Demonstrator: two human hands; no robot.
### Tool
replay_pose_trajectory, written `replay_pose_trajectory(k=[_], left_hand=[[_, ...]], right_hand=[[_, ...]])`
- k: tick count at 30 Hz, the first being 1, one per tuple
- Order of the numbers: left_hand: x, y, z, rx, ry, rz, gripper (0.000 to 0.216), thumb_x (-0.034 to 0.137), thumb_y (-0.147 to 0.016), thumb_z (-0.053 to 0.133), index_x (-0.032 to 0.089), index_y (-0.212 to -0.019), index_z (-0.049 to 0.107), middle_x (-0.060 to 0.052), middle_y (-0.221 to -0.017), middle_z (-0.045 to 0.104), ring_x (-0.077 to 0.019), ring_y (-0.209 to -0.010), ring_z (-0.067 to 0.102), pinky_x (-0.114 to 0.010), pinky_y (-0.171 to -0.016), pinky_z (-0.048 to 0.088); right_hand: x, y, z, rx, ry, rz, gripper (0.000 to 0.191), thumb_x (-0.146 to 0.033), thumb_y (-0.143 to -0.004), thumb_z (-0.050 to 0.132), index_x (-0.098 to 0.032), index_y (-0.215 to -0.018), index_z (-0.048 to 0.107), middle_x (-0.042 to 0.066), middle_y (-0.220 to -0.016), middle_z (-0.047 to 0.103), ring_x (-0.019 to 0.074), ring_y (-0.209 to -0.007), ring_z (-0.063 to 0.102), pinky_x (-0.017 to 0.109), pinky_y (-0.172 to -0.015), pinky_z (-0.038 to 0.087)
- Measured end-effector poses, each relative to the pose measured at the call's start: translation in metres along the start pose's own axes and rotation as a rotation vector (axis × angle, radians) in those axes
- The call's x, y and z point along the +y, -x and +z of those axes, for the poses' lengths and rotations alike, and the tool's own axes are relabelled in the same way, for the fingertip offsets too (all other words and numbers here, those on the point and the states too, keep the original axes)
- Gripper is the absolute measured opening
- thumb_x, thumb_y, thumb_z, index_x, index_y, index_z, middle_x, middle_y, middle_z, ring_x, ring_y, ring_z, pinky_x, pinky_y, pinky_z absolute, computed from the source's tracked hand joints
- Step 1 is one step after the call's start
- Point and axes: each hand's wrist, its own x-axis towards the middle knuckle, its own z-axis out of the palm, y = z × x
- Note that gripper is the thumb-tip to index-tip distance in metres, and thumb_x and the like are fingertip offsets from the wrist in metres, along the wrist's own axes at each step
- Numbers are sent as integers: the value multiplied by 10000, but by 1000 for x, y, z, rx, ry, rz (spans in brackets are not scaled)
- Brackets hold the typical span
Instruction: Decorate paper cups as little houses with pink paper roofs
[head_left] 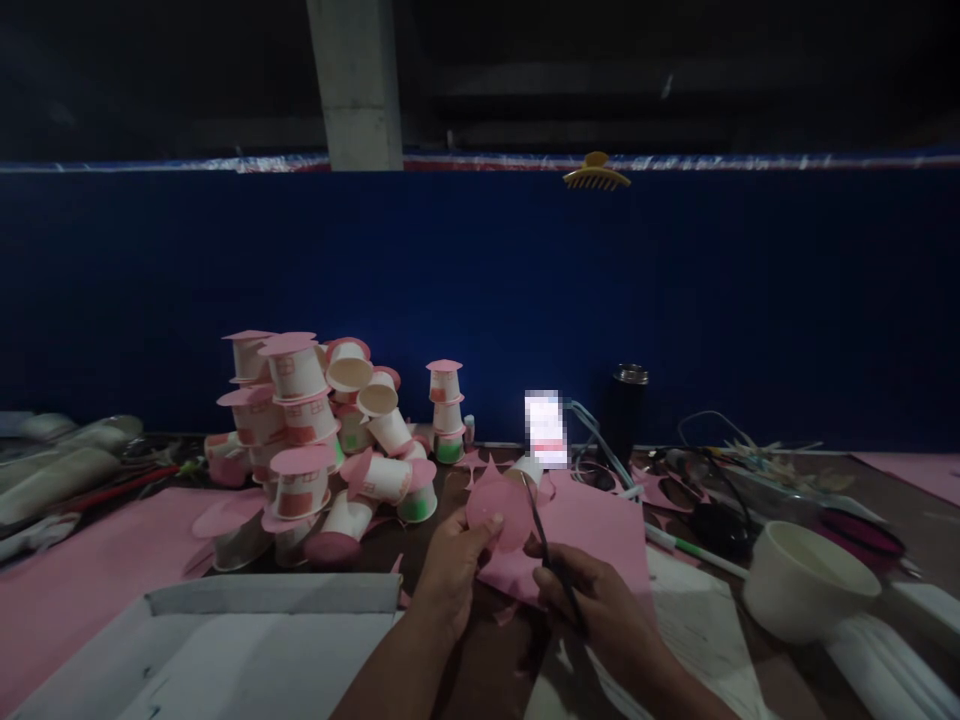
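My left hand (pixel 450 565) pinches a round piece of pink paper (pixel 497 510), holding it up in front of me. My right hand (pixel 592 605) is closed round a pair of dark scissors (pixel 541 530) whose blades reach up to the right edge of the pink round. Under both hands lies a larger sheet of pink paper (pixel 600 535) with cut scraps around it. A paper cup (pixel 526 468) lies just behind the pink round.
A heap of paper cups with pink lids (pixel 315 440) sits at the left, with a small stack (pixel 446 410) beside it. A white cardboard box (pixel 225 640) lies near left. A white bowl (pixel 806 580), a dark flask (pixel 628 410), cables and a marker are at the right. A blue wall stands behind.
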Motion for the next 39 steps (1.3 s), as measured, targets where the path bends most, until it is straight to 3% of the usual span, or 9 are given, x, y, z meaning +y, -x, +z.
replay_pose_trajectory(k=[39], left_hand=[[0,-3,-2,22,-22,27,314,352,-561,776,135,-710,605,46,-518,532,-66,-450,395,-202,-463,296]], right_hand=[[13,-2,-4,0,51,-7,511,-488,-792,650,-117,-1143,625,-55,-606,397,76,-540,354,212,-477,243]])
